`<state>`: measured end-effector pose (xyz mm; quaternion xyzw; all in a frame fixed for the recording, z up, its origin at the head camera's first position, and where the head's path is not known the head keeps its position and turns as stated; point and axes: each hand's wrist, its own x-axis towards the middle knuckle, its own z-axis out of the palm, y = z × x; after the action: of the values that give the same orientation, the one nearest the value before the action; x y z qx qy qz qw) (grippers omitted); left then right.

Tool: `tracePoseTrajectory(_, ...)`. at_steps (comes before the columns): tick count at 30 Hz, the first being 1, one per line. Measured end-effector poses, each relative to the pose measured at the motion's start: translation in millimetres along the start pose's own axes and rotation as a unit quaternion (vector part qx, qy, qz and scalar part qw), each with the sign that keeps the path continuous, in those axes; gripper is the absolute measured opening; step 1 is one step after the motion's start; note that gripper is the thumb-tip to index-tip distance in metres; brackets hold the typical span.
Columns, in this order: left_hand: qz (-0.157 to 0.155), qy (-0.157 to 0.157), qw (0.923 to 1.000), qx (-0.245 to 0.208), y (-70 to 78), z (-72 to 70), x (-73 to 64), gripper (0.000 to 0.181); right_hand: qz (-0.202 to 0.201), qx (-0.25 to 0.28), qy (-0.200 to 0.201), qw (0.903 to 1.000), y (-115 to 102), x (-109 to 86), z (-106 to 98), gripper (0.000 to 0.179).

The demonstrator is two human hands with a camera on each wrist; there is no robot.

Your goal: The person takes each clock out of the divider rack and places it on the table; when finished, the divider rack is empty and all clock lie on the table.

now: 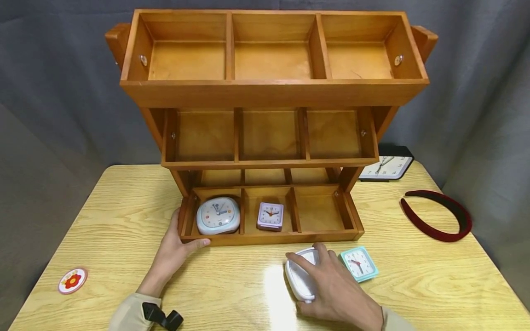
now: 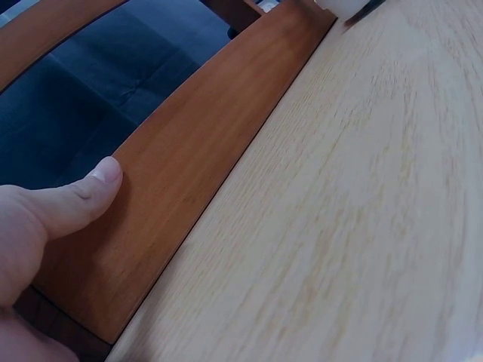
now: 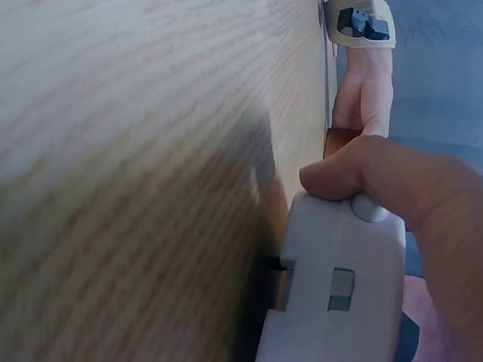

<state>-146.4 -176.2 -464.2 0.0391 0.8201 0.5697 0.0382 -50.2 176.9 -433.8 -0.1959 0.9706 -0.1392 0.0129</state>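
The right hand [image 1: 331, 282] grips a white rounded plastic device w/ a pale grey face [image 1: 300, 278]; its fingers and thumb are curved round the edges. The device is in front of the rack, R of centre; I can't tell if it touches the table. Just beside, on the R, lies a turquoise square clock w/ white dial [image 1: 359, 264].

The left hand [image 1: 175, 250] holds the front L corner of the bottom tier of a brown wooden three-tier rack [image 1: 273, 94], thumb on the front board, other fingers along the outer side, partly hidden.

In the bottom tier, a pale blue-and-white rounded clock [image 1: 218, 215] is in the L comp., and a lilac square clock [image 1: 271, 216] in the mid. comp.

On the light wood-grain table [image 1: 232, 285]: a dark red curved headband [image 1: 461, 220] and a black-framed rectangular clock [image 1: 387, 168] on the R; a round white patch w/ red flower [image 1: 72, 281] on the L.
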Motion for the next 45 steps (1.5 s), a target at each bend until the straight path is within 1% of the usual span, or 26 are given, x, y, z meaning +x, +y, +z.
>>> tracePoseTrajectory(4, -0.008, 0.000, 0.9999, 0.008, 1.2, -0.5, -0.3, 0.113, 0.002, 0.000, -0.002, 1.0000, 0.3, 0.8, 0.4, 0.093)
tracePoseTrajectory(9, -0.002, 0.004, 1.0000, 0.008, 1.6, -0.5, -0.1, 0.112, 0.002, -0.004, -0.003, 1.0000, 0.9, 2.5, -0.3, 0.094)
tracePoseTrajectory(12, 0.002, 0.004, 1.0000, 0.007, 0.8, -0.3, -0.4, 0.111, -0.003, -0.009, 0.005, 0.9999, 1.2, 3.1, 0.2, 0.093)
tracePoseTrajectory(15, 0.003, 0.002, 1.0000, 0.003, -0.1, -0.2, -0.7, 0.110, 0.002, -0.006, -0.002, 1.0000, 1.1, 2.0, 0.8, 0.093)
tracePoseTrajectory(19, 0.002, 0.001, 1.0000, -0.002, -2.3, 0.0, -0.8, 0.110, 0.020, -0.001, -0.024, 0.9995, -0.2, -0.8, -0.1, 0.095)
tracePoseTrajectory(22, 0.001, 0.001, 1.0000, -0.002, -2.6, 0.3, 0.6, 0.110, 0.023, -0.007, -0.025, 0.9994, -0.5, -1.5, -3.7, 0.096)
tracePoseTrajectory(29, -0.002, 0.000, 1.0000, 0.002, -1.7, -0.2, 1.2, 0.111, 0.030, -0.012, -0.012, 0.9994, -0.1, -2.1, -19.7, 0.094)
tracePoseTrajectory(34, -0.002, -0.001, 1.0000, -0.002, -1.9, -0.3, 0.8, 0.111, 0.020, -0.017, 0.008, 0.9996, -1.1, -1.2, -34.6, 0.096)
tracePoseTrajectory(37, 0.000, -0.002, 1.0000, -0.008, -2.0, 0.2, 1.5, 0.110, 0.007, -0.016, 0.030, 0.9994, -0.5, 1.3, -45.7, 0.095)
tracePoseTrajectory(41, 0.001, -0.003, 1.0000, -0.006, -2.1, 0.9, 1.8, 0.111, -0.016, -0.018, 0.062, 0.9978, 0.8, 9.1, -60.7, 0.090)
tracePoseTrajectory(45, 0.002, -0.002, 1.0000, 0.004, -1.3, 0.2, 1.2, 0.112, -0.032, -0.028, 0.073, 0.9964, -1.4, 23.1, -72.2, 0.087)
